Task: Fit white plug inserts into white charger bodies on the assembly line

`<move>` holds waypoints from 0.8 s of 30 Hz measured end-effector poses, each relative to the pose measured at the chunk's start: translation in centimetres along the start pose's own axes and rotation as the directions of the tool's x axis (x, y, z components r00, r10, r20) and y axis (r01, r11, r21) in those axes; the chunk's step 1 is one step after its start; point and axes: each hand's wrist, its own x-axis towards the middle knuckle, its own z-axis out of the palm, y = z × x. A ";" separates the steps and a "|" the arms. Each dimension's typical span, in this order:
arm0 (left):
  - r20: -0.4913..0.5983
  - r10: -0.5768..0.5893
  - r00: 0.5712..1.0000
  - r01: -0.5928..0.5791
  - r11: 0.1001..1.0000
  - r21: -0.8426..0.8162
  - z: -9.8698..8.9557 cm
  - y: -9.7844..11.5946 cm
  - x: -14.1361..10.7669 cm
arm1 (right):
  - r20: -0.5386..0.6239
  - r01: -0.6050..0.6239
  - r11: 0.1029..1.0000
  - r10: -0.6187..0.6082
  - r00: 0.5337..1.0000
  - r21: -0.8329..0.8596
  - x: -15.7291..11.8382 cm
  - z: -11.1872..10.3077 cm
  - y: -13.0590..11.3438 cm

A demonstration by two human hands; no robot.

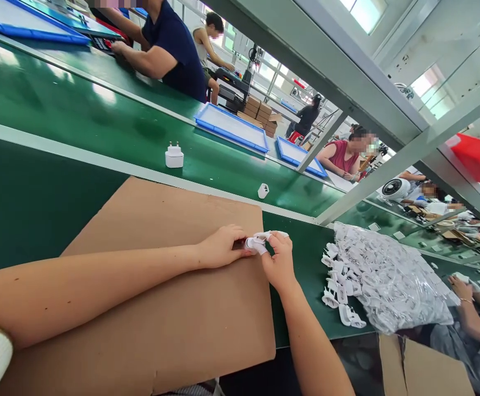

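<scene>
My left hand [222, 246] and my right hand [280, 263] meet over the far right edge of a brown cardboard sheet [169, 308]. Between their fingertips they pinch a small white plastic part [257, 243]; each hand grips one end of it. Both forearms rest across the cardboard. To the right of my right hand lies a clear plastic bag [388, 275] full of the same white parts, with several spilled loose [338, 286] at its left side.
A white plug adapter [174, 156] and a small white piece [263, 190] sit on the green conveyor belt [99, 110] beyond the cardboard. Blue trays [231, 126] lie across the belt, where other people work. A metal frame post [388, 165] slants overhead on the right.
</scene>
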 end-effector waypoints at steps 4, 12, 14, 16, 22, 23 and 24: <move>0.006 -0.011 1.000 0.011 1.000 -0.012 0.0 0.0 0.1 | -0.001 -0.013 1.000 0.013 1.000 0.002 0.2 0.1 0.1; 0.038 -0.018 0.999 0.018 1.000 -0.003 -0.4 0.6 0.3 | -0.003 0.051 0.997 -0.052 0.999 -0.054 0.2 0.2 0.3; 0.040 -0.020 0.999 0.020 1.000 0.004 -0.4 0.7 0.3 | 0.014 0.060 0.997 -0.059 0.998 -0.058 0.3 0.0 0.3; 0.045 -0.021 0.999 0.020 1.000 0.012 -0.4 0.7 0.3 | 0.025 0.075 0.994 -0.073 0.997 -0.085 0.6 -0.3 0.3; 0.067 -0.051 0.996 0.052 0.998 -0.020 -0.3 0.5 0.4 | 0.097 0.015 1.000 -0.015 0.995 -0.005 1.4 -0.1 0.3; 0.070 -0.057 0.996 0.059 0.998 -0.021 -0.3 0.4 0.4 | 0.076 -0.007 1.000 0.006 0.997 0.020 1.3 0.1 0.3; 0.068 -0.061 0.996 0.062 0.998 -0.020 -0.2 0.3 0.4 | 0.041 -0.012 1.000 0.011 0.999 0.023 1.2 0.3 0.2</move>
